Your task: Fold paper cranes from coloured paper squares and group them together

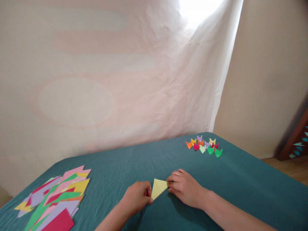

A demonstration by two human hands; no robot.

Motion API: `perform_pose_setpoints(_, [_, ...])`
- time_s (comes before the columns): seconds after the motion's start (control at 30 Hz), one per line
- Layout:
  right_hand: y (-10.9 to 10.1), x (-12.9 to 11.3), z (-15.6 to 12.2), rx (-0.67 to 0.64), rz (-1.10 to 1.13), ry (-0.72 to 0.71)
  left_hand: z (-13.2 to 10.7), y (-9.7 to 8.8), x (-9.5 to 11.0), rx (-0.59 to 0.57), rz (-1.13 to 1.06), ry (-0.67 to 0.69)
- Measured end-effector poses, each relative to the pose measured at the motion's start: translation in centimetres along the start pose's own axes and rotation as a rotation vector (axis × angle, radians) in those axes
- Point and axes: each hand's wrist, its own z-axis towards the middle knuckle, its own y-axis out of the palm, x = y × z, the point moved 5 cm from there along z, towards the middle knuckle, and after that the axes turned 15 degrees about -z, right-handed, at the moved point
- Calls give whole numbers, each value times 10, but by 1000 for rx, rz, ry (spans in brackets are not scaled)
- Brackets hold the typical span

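Observation:
A pale yellow sheet of paper (pixel 158 188), folded into a triangle, is held between my two hands at the near middle of the table. My left hand (pixel 139 196) pinches its lower left corner between thumb and curled fingers. At the right corner, the fingertips of my right hand (pixel 184 188) close on the paper, and they cover that tip. A faint crease runs down the triangle's face.
Loose coloured paper sheets (pixel 57 199) lie in an overlapping pile at the left. Several small folded paper birds (pixel 202 148) stand grouped at the far right. A green cloth (pixel 115 170) covers the table, with a pale hanging sheet (pixel 134 96) behind it.

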Motion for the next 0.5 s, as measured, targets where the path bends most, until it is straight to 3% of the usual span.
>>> perform_pose_setpoints(0.13, [6,17,-4,67,42,182,0,-8,-3,-24,-20,21])
perform_pose_setpoints(0.23, [10,23,-5,114,170,250,2,-11,-2,61,-110,56])
perform_pose_setpoints(0.37, [10,20,-3,134,308,223,3,-1,9,95,-262,146])
perform_pose_setpoints(0.5, [3,8,0,129,297,139,-5,4,30,226,-119,333])
